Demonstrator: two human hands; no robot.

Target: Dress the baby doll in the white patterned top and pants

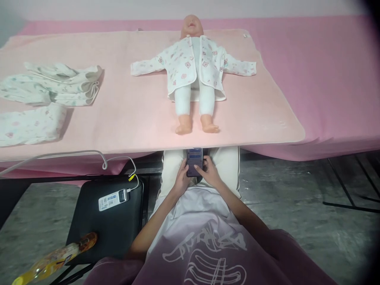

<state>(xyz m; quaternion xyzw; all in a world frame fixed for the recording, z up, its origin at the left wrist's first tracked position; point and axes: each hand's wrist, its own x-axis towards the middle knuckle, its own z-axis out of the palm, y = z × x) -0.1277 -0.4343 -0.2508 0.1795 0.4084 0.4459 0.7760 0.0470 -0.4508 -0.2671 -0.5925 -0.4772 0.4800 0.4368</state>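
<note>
A smartphone (194, 162) with a lit screen rests between my two hands, low over my lap at the table's front edge. My left hand (181, 176) is wrapped around its left side. On the other side my right hand (210, 173) grips it, the thumb lying over the screen. Ahead on the table a baby doll (191, 27) lies on its back, arms stretched out sideways. It wears white leggings and a white printed baby jacket (181, 69), which hangs apart at the front. Neither hand touches the doll.
A pale pink mat (118, 118) covers much of the pink-draped table (326, 79). Folded baby clothes (74, 85) lie at the left. On a black chair (109, 225) beside me sit a cabled power bank (113, 200) and a drink bottle (56, 259).
</note>
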